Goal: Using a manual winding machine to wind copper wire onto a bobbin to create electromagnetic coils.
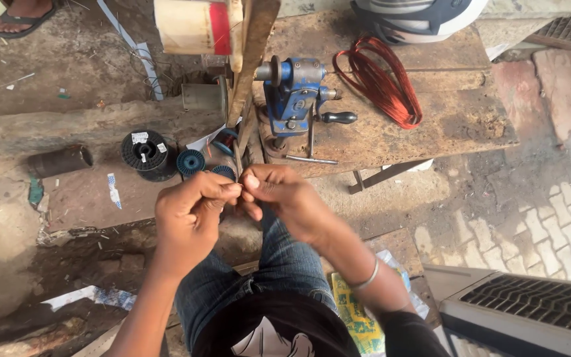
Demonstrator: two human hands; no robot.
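Observation:
My left hand (190, 215) and my right hand (285, 198) meet fingertip to fingertip above my knees, pinching something very small or thin between them; what it is cannot be made out. Just beyond the fingers stands a blue hand-cranked winding machine (293, 96) with a black-knobbed handle, fixed on a worn wooden bench (457, 119). A coil of red-brown wire (381, 82) lies on the bench right of the machine. A wooden arm (249, 59) slants down from above toward my hands.
Black and blue empty spools (145, 152) lie on the dirt ground at left, next to a dark pipe piece (59, 160). A helmet (418, 16) rests at the bench's far edge. Another person's sandalled foot (21, 16) shows top left. A grey grille (530, 307) sits at lower right.

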